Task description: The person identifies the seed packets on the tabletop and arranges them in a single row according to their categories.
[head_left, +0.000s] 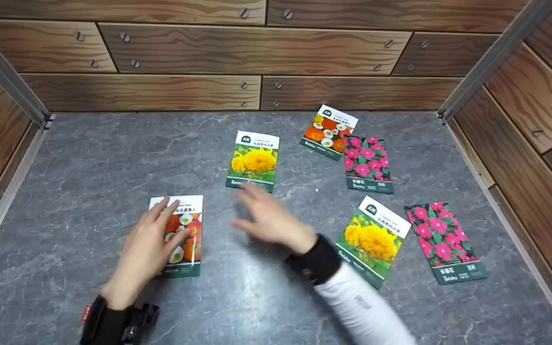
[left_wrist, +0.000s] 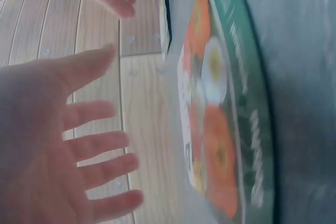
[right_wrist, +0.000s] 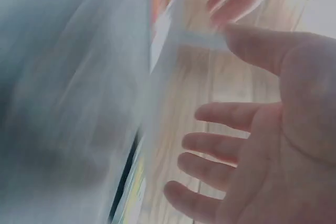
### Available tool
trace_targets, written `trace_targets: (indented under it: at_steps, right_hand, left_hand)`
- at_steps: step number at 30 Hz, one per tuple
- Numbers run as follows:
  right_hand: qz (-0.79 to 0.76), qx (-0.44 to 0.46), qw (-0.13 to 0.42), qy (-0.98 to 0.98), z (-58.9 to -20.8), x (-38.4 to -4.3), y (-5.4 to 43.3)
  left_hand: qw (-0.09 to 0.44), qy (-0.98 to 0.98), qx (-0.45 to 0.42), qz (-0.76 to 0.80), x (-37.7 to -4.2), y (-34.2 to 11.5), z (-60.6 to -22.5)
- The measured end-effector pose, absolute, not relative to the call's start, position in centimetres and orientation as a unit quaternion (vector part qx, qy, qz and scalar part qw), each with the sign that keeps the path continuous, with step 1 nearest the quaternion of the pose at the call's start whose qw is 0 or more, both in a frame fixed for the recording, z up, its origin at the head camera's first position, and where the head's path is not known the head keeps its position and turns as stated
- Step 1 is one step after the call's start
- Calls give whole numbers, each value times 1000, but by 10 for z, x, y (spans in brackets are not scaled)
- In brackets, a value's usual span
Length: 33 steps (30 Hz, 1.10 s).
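My left hand (head_left: 147, 244) hovers over a seed packet with orange and white flowers (head_left: 193, 239), fingers spread. In the left wrist view that packet (left_wrist: 212, 124) lies flat on the grey surface, apart from the palm and fingertips. My right hand (head_left: 271, 218) is held above the surface, its fingers extended and nothing in them. Its fingertips overlap the bottom edge of a packet with yellow flowers (head_left: 254, 160) in the head view. The right wrist view shows the fingers (right_wrist: 215, 148) loosely straight, with a blurred packet edge beyond.
At the back right, another orange-and-white flower packet (head_left: 328, 132) lies against a pink flower packet (head_left: 368, 164). A second yellow flower packet (head_left: 372, 239) sits beside my right forearm, with another pink packet (head_left: 443, 242) to its right. Wood-patterned walls (head_left: 185, 52) enclose the back and sides.
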State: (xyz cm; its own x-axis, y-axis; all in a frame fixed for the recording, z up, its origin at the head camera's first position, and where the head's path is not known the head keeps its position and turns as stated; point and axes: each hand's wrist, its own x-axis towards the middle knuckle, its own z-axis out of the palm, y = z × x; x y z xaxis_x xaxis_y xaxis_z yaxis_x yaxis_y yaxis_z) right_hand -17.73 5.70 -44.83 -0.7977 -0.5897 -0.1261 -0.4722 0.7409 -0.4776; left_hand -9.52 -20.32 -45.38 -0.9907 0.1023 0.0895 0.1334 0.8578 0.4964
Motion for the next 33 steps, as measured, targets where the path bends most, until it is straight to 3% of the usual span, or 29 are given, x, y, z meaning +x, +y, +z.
trace_targets:
  at_steps: [6, 14, 19, 23, 33]
  right_hand:
    - [-194, -233, 136, 943, -460, -222, 119]
    - [-124, -126, 138, 975, -465, -275, 170]
    - [-112, -98, 181, 972, -468, -290, 184]
    - [-95, -103, 187, 972, -467, -284, 186]
    - [-83, -227, 99, 965, -466, -217, 185]
  left_hand:
    - [76, -952, -84, -283, -92, -180, -460]
    - [66, -947, -81, -302, -96, -155, -459]
    - [64, -945, -90, -309, -100, -135, -459]
    - [68, -945, -90, -306, -102, -120, -459]
    - [71, -943, -94, -311, -108, -89, -453]
